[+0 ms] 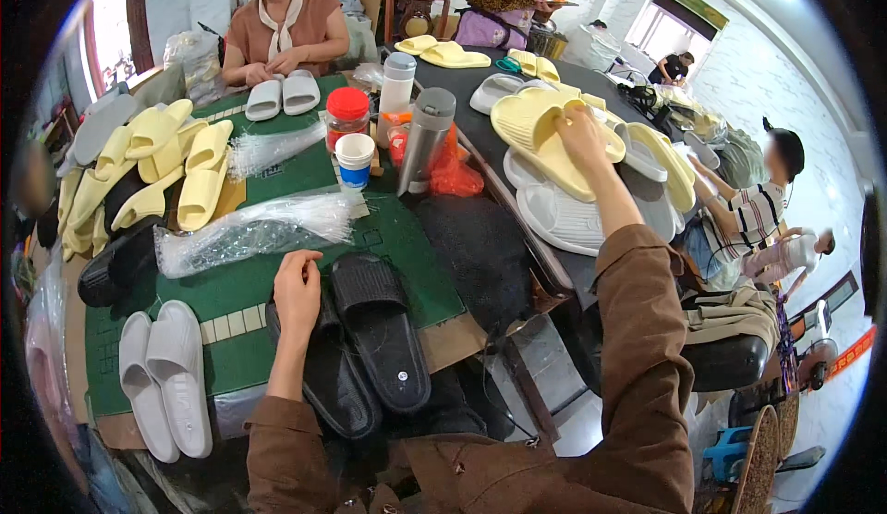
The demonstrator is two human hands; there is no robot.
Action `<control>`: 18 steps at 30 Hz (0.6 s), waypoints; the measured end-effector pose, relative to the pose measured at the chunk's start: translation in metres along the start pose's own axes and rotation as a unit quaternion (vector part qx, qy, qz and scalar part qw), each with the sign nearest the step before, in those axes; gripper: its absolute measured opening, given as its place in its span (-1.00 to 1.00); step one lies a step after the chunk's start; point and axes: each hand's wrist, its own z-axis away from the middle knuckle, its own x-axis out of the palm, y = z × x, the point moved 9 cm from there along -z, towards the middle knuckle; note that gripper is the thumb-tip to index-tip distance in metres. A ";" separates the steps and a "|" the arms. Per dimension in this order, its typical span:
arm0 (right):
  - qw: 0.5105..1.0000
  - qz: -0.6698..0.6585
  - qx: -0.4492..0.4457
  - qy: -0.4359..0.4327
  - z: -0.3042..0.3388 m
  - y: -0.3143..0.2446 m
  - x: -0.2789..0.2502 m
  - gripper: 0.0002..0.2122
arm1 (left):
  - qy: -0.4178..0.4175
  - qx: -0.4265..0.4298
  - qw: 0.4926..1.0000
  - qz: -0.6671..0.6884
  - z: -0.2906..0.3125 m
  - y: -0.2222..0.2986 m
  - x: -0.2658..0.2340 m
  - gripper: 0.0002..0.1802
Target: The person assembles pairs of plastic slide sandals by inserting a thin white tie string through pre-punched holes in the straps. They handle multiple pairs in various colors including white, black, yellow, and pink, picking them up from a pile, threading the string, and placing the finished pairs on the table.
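Note:
My right hand (pixel 584 137) reaches far to the right over a pile on the dark table, its fingers closed on a yellow slipper (pixel 527 135) at the strap. Beneath it lie grey slippers (pixel 559 218) and more yellow ones. My left hand (pixel 297 294) is closed, with curled fingers, above the left edge of a pair of black slippers (pixel 381 338) at the near edge of the green mat. Whether it pinches anything small is hidden. To its left rests a pair of light grey slippers (pixel 176 375), soles down.
Clear plastic bundles (pixel 254 232) lie across the green mat (pixel 407 246). Beyond them stand a paper cup (pixel 354 158), a red-lidded jar (pixel 347 112) and a steel flask (pixel 430 140). Yellow slippers (pixel 203 177) are heaped at left. Co-workers sit at far left and right.

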 end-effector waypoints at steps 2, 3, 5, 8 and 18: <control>0.991 -0.057 0.092 -0.082 -0.003 0.004 -0.001 -0.65 | 0.000 -0.024 1.000 0.015 0.004 -0.006 -0.003 -0.84; 0.980 -0.084 0.139 -0.119 -0.004 0.013 -0.001 -0.65 | -0.002 -0.020 1.000 0.013 0.003 -0.005 -0.002 -0.84; 0.988 -0.076 0.112 -0.076 -0.011 0.016 -0.005 -0.63 | -0.004 -0.013 1.000 0.009 0.002 -0.005 -0.001 -0.84; 0.980 -0.105 0.111 -0.129 -0.015 -0.003 0.011 -0.61 | -0.004 -0.010 1.000 -0.009 0.003 -0.004 -0.008 -0.83; 0.992 -0.053 0.106 -0.037 -0.036 0.049 0.027 -0.60 | -0.023 -0.037 0.999 0.010 0.001 0.000 0.002 -0.82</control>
